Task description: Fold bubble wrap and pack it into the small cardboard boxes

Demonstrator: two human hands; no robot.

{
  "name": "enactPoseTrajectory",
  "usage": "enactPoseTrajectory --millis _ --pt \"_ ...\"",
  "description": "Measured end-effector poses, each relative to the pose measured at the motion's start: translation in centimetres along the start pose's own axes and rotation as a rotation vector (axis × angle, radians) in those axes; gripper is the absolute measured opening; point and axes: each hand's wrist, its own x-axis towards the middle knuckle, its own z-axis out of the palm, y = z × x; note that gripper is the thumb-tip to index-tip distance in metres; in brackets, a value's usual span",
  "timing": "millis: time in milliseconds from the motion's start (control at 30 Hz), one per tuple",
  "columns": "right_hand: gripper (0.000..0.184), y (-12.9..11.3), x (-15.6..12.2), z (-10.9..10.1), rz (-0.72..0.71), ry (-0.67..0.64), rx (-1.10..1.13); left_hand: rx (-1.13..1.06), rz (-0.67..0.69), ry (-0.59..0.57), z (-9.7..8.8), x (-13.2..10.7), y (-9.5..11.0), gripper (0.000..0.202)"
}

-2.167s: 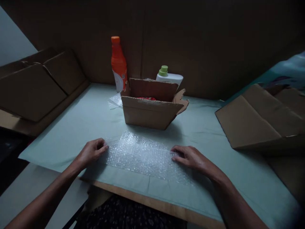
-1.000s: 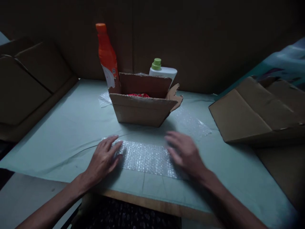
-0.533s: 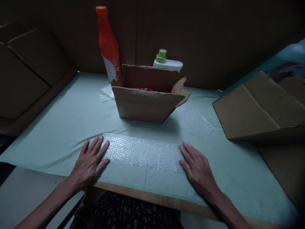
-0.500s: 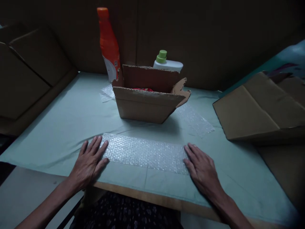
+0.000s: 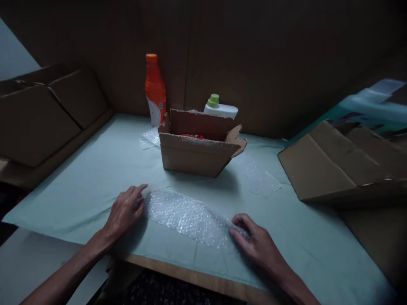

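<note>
A strip of bubble wrap (image 5: 184,216) lies across the front of the cloth-covered table, its right part lifted and bent. My right hand (image 5: 256,239) has its thumb and fingers closed around the strip's right end. At the other end is my left hand (image 5: 125,209), with the index finger pointing forward and the other fingers curled in at the wrap's edge; its thumb is partly hidden. Beyond the strip stands an open cardboard box (image 5: 193,156), with something red (image 5: 192,136) showing inside it.
An orange bottle (image 5: 155,91) and a white bottle with a green cap (image 5: 221,109) stand behind the box. More bubble wrap (image 5: 259,176) lies at the box's right. Cardboard boxes flank the table at left (image 5: 41,123) and right (image 5: 318,165), the right one near a teal container (image 5: 359,106).
Both hands have gone from lying flat to curled at the strip's ends. My right hand has moved left, lifting and bending its end. The view has tilted up.
</note>
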Motion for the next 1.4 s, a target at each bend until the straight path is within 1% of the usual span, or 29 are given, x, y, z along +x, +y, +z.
enactPoseTrajectory --millis 67,133,167,200,267,300,367,433,500,533,600,633,667,700,767,800,833,900,967,1000,1067,1100,1200,1267,1333,1400 --pt "0.038 -1.7 -1.7 -0.2 0.061 -0.154 0.149 0.058 0.051 0.025 -0.1 1.9 0.2 0.042" --pt "0.055 -3.2 -3.3 -0.1 0.089 -0.301 0.28 0.113 0.137 -0.009 0.2 4.2 1.4 0.04" --pt "0.056 -3.9 -3.9 0.0 0.093 -0.38 0.339 0.128 0.188 -0.042 0.5 5.3 2.2 0.039" --pt "0.052 -4.6 -4.5 0.3 0.087 -0.466 0.398 0.135 0.245 -0.083 1.0 6.4 3.2 0.037" --pt "0.037 -5.8 -5.2 1.0 0.044 -0.622 0.527 0.12 0.322 -0.136 2.2 8.4 5.5 0.03" --pt "0.031 -6.2 -5.5 1.5 0.013 -0.677 0.601 0.108 0.344 -0.15 2.9 9.2 6.6 0.028" --pt "0.03 -7.0 -6.0 2.7 -0.032 -0.719 0.741 0.087 0.351 -0.144 4.1 10.3 8.4 0.028" --pt "0.033 -7.5 -6.8 4.0 -0.002 -0.694 0.843 0.074 0.329 -0.116 4.6 10.4 9.2 0.034" --pt "0.037 -7.7 -7.9 5.4 0.094 -0.661 0.961 0.038 0.309 -0.075 4.1 9.2 8.9 0.043" --pt "0.04 -7.7 -8.4 5.9 0.148 -0.644 1.044 -0.011 0.314 -0.062 3.4 8.0 8.3 0.047" --pt "0.045 -7.7 -9.0 6.7 0.227 -0.593 1.239 -0.185 0.365 -0.095 1.4 4.6 7.0 0.05" --pt "0.047 -7.7 -9.0 7.0 0.243 -0.558 1.318 -0.304 0.402 -0.147 0.1 2.5 6.5 0.052" --pt "0.049 -7.6 -8.9 7.2 0.244 -0.523 1.373 -0.422 0.43 -0.235 -1.1 0.3 6.2 0.055" --pt "0.049 -7.6 -8.5 7.4 0.233 -0.488 1.407 -0.527 0.415 -0.307 -2.3 -1.8 6.2 0.057" --pt "0.047 -7.7 -7.3 7.7 0.199 -0.429 1.442 -0.674 0.275 -0.403 -3.7 -5.3 6.9 0.066" --pt "0.048 -7.7 -6.7 7.9 0.185 -0.411 1.448 -0.703 0.195 -0.433 -3.9 -6.5 7.6 0.07" --pt "0.049 -7.8 -6.1 8.0 0.178 -0.389 1.444 -0.717 0.106 -0.438 -3.6 -7.2 8.3 0.071" --pt "0.055 -7.8 -5.4 8.1 0.186 -0.33 1.391 -0.706 -0.046 -0.389 -2.3 -7.4 9.6 0.064" --pt "0.063 -7.5 -5.4 7.8 0.212 -0.229 1.277 -0.675 -0.136 -0.304 -0.5 -6.6 10.3 0.058" --pt "0.066 -7.3 -5.7 7.5 0.218 -0.174 1.197 -0.653 -0.155 -0.274 0.2 -6.1 10.4 0.059" --pt "0.066 -6.7 -6.4 6.8 0.171 -0.072 0.97 -0.596 -0.162 -0.265 1.2 -5.3 10.2 0.064" --pt "0.061 -6.5 -6.7 6.5 0.101 -0.021 0.821 -0.569 -0.16 -0.274 1.4 -5.0 10.1 0.066" --pt "0.042 -5.9 -6.7 6.3 -0.232 0.11 0.307 -0.495 -0.138 -0.31 1.4 -4.9 9.6 0.067" --pt "0.038 -5.9 -6.0 6.9 -0.41 0.145 0.04 -0.442 -0.107 -0.289 1.0 -5.2 9.5 0.063" --pt "0.035 -6.1 -5.1 7.5 -0.486 0.147 -0.087 -0.4 -0.042 -0.194 0.5 -5.7 9.7 0.057" --pt "0.032 -6.3 -4.4 7.9 -0.501 0.153 -0.098 -0.402 0.062 -0.106 0.0 -6.3 10.1 0.054"
